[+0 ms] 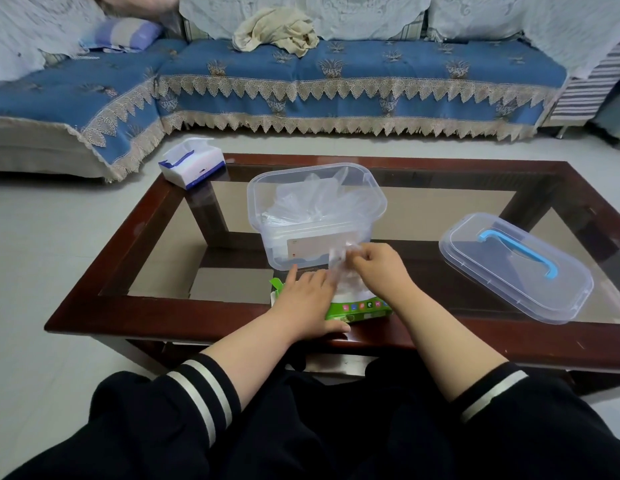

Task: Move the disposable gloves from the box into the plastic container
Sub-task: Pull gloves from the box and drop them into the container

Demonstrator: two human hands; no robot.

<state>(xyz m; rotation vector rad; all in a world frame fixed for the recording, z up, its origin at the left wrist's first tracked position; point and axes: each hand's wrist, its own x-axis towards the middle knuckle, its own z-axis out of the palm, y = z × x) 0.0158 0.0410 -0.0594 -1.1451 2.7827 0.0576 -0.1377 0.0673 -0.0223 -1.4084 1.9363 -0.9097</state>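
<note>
- Left hand flat, palm down, fingers spread, pinning green glove box at table near edge; grips nothing.
- Right hand pinched shut on clear glove rising from box, wrist bent inward.
- Risk: thin film drags extra gloves out or tears if left hand eases off.
- Plastic container just behind box, open, gloves already inside.
- Lid well apart, right.
</note>
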